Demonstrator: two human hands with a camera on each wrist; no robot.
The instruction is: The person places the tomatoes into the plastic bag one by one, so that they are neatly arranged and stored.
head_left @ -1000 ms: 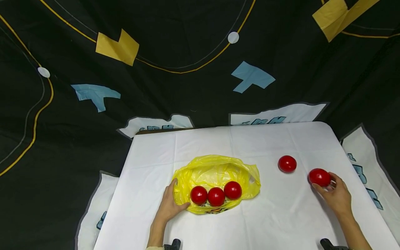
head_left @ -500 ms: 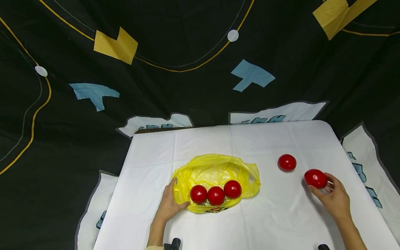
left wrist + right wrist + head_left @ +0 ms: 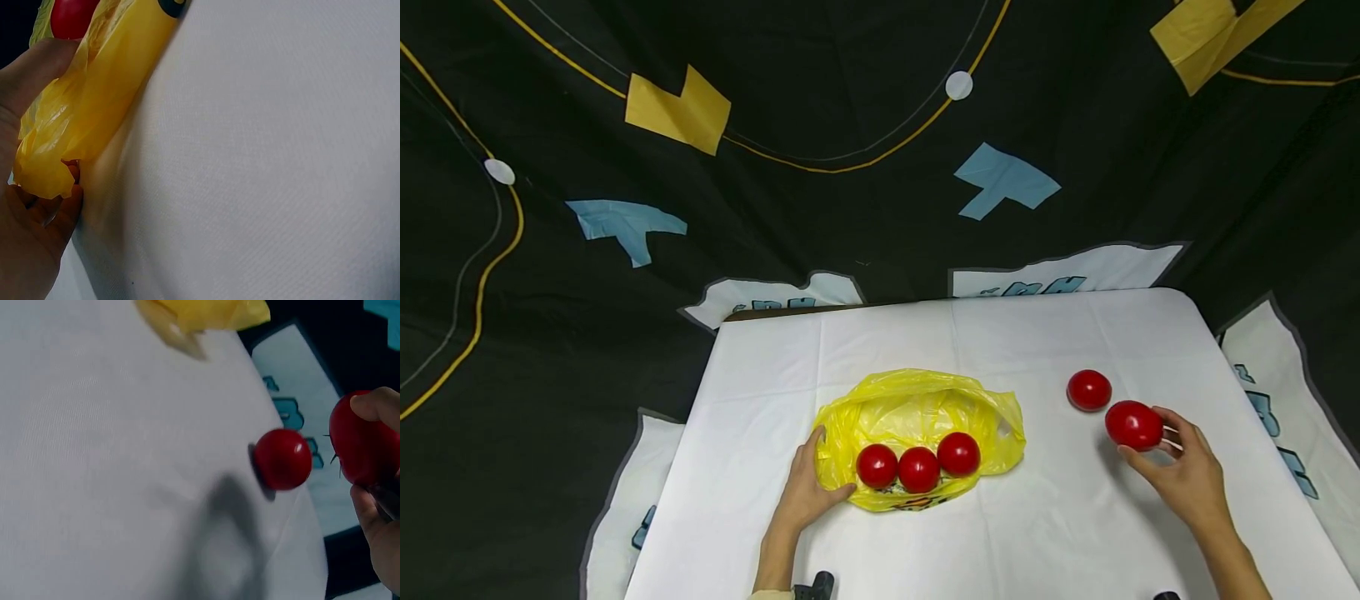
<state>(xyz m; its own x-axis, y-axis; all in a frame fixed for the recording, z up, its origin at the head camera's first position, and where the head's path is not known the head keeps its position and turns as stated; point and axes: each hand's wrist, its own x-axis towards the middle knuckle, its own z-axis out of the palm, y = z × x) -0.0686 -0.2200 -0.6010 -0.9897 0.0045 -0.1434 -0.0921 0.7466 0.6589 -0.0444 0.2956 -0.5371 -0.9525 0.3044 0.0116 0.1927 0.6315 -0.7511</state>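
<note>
A yellow plastic bag [image 3: 917,396] lies on the table with its mouth spread wide. Three red tomatoes sit in a row at its near side, the middle tomato [image 3: 918,470] among them. My left hand [image 3: 805,492] grips the bag's left edge, its thumb [image 3: 47,62] in front. Over at the right, my right hand [image 3: 1191,479] holds a tomato [image 3: 1132,425] above the cloth between thumb and fingers. Thin dark stem leaves stick out from this tomato in the right wrist view. Another tomato [image 3: 1088,390] rests on the cloth just beyond it, left of the hand.
A white cloth [image 3: 1045,533] covers the table, whose far edge meets a black curtain [image 3: 850,233] with yellow and blue paper shapes. White banners with blue lettering [image 3: 1270,375] hang beside and behind the table.
My right hand has moved left with its tomato, toward the loose tomato on the cloth. The left hand and the bag have stayed put.
</note>
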